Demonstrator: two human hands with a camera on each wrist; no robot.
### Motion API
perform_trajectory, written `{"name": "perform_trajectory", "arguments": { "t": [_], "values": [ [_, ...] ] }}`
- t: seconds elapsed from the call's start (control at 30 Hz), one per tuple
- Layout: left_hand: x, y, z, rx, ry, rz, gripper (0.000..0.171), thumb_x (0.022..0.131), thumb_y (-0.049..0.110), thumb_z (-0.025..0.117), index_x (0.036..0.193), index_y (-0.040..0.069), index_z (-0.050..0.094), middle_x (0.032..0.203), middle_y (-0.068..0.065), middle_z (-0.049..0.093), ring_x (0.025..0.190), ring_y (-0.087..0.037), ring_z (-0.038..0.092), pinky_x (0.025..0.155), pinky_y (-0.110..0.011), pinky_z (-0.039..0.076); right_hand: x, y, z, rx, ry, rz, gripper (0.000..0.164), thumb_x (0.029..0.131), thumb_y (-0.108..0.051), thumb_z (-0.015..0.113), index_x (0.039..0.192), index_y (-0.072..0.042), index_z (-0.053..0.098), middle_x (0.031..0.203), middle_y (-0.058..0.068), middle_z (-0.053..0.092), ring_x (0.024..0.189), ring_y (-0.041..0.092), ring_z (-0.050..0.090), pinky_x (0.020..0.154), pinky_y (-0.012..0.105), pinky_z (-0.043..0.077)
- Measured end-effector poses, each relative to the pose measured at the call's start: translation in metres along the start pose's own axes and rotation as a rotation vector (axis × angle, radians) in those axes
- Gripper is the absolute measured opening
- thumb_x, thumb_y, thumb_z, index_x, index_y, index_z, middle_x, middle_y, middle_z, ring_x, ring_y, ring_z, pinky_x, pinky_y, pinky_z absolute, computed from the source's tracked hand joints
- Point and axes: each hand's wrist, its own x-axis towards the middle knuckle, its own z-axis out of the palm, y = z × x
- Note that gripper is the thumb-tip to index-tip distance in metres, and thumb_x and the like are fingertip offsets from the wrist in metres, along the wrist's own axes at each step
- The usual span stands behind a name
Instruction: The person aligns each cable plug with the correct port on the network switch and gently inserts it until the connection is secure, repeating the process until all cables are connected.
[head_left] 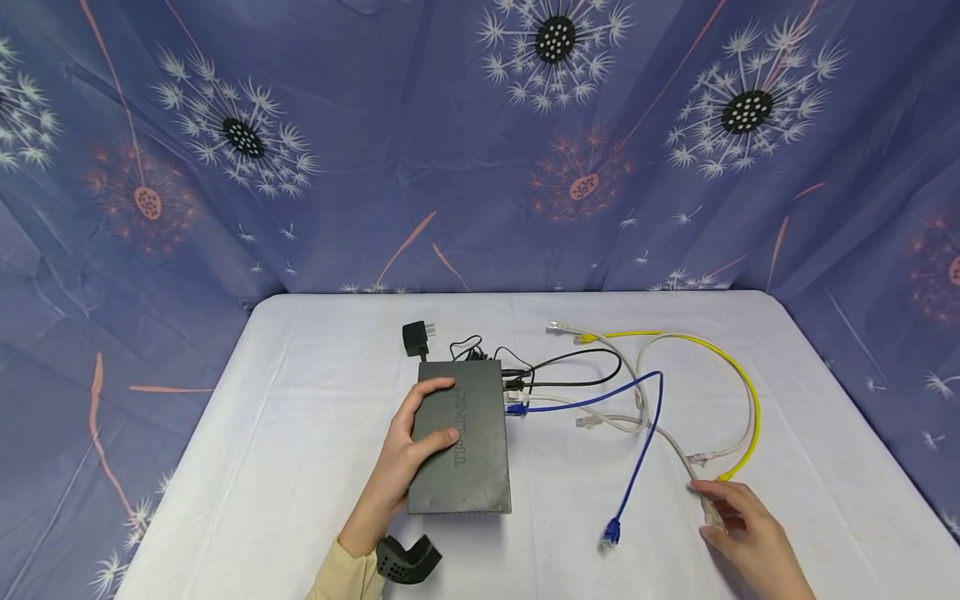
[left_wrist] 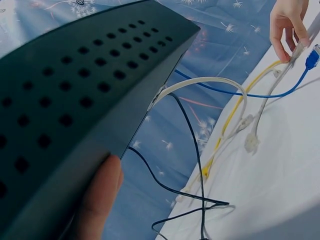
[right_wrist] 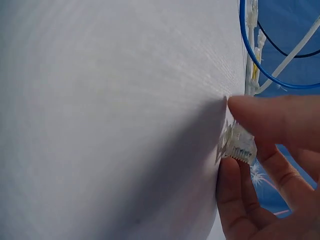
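My left hand (head_left: 405, 454) grips the dark grey TP-LINK network box (head_left: 480, 475) by its left side, thumb and a finger on top. In the left wrist view, the box's perforated side (left_wrist: 75, 85) fills much of the picture. A blue network cable (head_left: 647, 454), a grey-white one and black leads run from its right side. Over at the right, my right hand (head_left: 750, 533) pinches the end of a grey network cable (head_left: 678, 454) near the tabletop. Its clear plug (right_wrist: 242, 147) shows between thumb and fingers in the right wrist view; the fingers partly hide it.
A black power adapter (head_left: 415, 339) lies behind the box, beside bundled black cord (head_left: 474, 355). A yellow network cable (head_left: 756, 408) curves at the right among grey-white cables. The blue plug (head_left: 611, 532) lies towards the front of the white-covered table (head_left: 300, 433).
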Motion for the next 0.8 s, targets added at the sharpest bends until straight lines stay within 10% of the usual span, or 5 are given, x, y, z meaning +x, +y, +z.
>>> {"name": "perform_trajectory", "arguments": {
  "t": [0.43,0.8],
  "values": [
    [0.000,-0.001,0.000,-0.030,-0.011,-0.003,0.054,0.082,0.005,0.065,0.132,0.023,0.052,0.131,-0.009,0.042,0.110,-0.031,0.041,0.081,-0.044,0.042,0.004,-0.012,-0.006,-0.062,0.065,0.153,0.046,0.072,0.014,0.067,0.112,-0.008,0.067,0.102,-0.012,0.059,0.083,-0.008,0.050,0.065,0.010,0.042],
    [-0.001,-0.002,-0.001,-0.044,-0.016,-0.006,0.055,0.083,0.004,0.065,0.133,0.023,0.052,0.131,-0.009,0.041,0.111,-0.031,0.040,0.080,-0.045,0.043,0.023,-0.045,-0.021,0.063,0.256,0.022,0.039,0.075,0.020,0.066,0.108,-0.001,0.068,0.101,-0.011,0.063,0.091,-0.001,0.053,0.077,0.005,0.039]
  ]
}}
